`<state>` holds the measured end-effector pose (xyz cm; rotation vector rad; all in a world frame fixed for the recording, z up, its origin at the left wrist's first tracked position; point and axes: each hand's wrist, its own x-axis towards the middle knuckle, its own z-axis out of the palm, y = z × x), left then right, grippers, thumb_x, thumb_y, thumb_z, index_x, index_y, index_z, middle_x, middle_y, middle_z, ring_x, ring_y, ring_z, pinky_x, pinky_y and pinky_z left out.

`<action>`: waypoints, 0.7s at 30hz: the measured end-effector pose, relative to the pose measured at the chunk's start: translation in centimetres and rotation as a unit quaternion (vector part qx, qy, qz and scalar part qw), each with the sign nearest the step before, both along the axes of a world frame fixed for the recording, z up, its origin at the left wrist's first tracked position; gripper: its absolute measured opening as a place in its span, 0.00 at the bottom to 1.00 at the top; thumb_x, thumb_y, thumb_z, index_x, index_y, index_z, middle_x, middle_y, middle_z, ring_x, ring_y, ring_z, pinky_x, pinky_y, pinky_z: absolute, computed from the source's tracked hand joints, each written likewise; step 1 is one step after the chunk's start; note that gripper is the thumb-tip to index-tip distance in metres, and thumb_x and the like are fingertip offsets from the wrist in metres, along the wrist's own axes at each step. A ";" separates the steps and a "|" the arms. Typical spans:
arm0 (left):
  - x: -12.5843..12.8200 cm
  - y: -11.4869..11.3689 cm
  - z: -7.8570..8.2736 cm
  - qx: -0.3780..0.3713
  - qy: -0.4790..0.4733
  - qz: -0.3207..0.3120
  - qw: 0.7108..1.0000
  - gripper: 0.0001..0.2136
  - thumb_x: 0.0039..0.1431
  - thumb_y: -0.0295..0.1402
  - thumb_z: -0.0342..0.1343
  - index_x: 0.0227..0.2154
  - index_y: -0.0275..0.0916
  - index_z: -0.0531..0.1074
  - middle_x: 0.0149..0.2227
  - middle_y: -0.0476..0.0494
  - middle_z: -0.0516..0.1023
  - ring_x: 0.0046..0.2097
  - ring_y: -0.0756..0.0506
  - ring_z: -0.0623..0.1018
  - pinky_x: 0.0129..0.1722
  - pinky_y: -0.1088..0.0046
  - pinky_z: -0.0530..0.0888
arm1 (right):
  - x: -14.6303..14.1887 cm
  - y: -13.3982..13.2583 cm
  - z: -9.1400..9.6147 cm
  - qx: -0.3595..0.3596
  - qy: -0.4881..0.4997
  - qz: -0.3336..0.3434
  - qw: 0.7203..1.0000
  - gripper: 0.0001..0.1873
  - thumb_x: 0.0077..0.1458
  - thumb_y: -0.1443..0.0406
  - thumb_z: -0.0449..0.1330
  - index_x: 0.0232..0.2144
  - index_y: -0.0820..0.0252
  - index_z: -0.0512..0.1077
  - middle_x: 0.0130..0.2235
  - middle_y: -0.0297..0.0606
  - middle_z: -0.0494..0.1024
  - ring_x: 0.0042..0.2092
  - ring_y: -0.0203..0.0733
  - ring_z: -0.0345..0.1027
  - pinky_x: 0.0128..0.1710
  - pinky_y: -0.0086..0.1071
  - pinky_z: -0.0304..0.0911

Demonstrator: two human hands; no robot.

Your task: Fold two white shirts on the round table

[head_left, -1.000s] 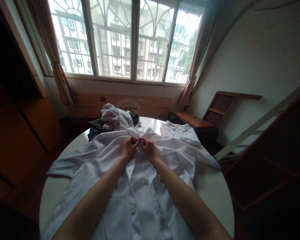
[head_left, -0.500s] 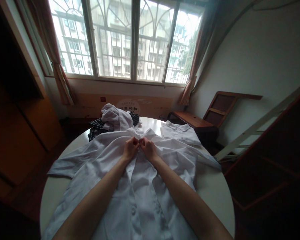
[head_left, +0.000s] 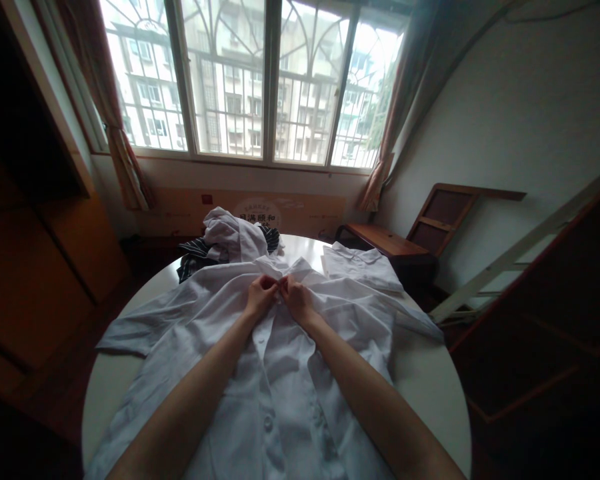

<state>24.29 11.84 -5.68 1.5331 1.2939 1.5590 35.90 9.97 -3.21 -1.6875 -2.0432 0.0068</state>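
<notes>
A white button-up shirt (head_left: 195,360) lies spread front side up, its collar at the far end and its sleeves out to both sides. Just below the collar, my left hand (head_left: 261,295) pinches the front edge of the shirt. Close against it, my right hand (head_left: 297,297) is closed on the opposite front edge, and the fingertips of both hands meet. Whatever small button or buttonhole lies between the fingers is hidden. Lower down, the two front edges lie apart, with buttons showing along the left one.
The shirt lies on a round white table (head_left: 430,407). Behind it at left is a heap of crumpled clothes (head_left: 235,237); at right lies a folded white shirt (head_left: 363,267). A wooden chair (head_left: 387,240) stands beyond, and a ladder (head_left: 505,267) leans at the right.
Both hands stay at the collar, with only slight finger movement. The shirt lies as before, and the view has shifted very slightly.
</notes>
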 end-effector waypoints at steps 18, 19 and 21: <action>-0.2 0.8 -0.6 -0.016 -0.084 -0.038 0.996 0.09 0.35 0.35 0.61 0.20 0.35 0.70 0.22 0.49 0.73 0.26 0.51 0.70 0.27 0.77 0.66 | 0.3 1.3 -1.2 0.014 0.121 0.039 0.992 0.11 0.58 0.62 0.48 0.39 0.61 0.67 0.33 0.41 0.78 0.35 0.40 0.72 0.30 0.26 0.57; -0.2 0.8 -0.6 -0.016 -0.084 -0.038 0.996 0.09 0.36 0.35 0.60 0.21 0.35 0.70 0.22 0.49 0.73 0.26 0.51 0.71 0.27 0.76 0.66 | 0.3 1.3 -1.3 0.015 0.122 0.040 0.992 0.11 0.58 0.63 0.48 0.39 0.61 0.66 0.33 0.41 0.78 0.35 0.40 0.72 0.30 0.26 0.57; -0.2 0.8 -0.6 -0.015 -0.082 -0.037 0.996 0.09 0.36 0.35 0.60 0.21 0.36 0.70 0.23 0.49 0.73 0.26 0.51 0.71 0.27 0.76 0.67 | 0.3 1.3 -1.4 0.025 0.114 0.038 0.992 0.11 0.57 0.64 0.48 0.40 0.61 0.66 0.33 0.41 0.78 0.35 0.40 0.72 0.31 0.26 0.58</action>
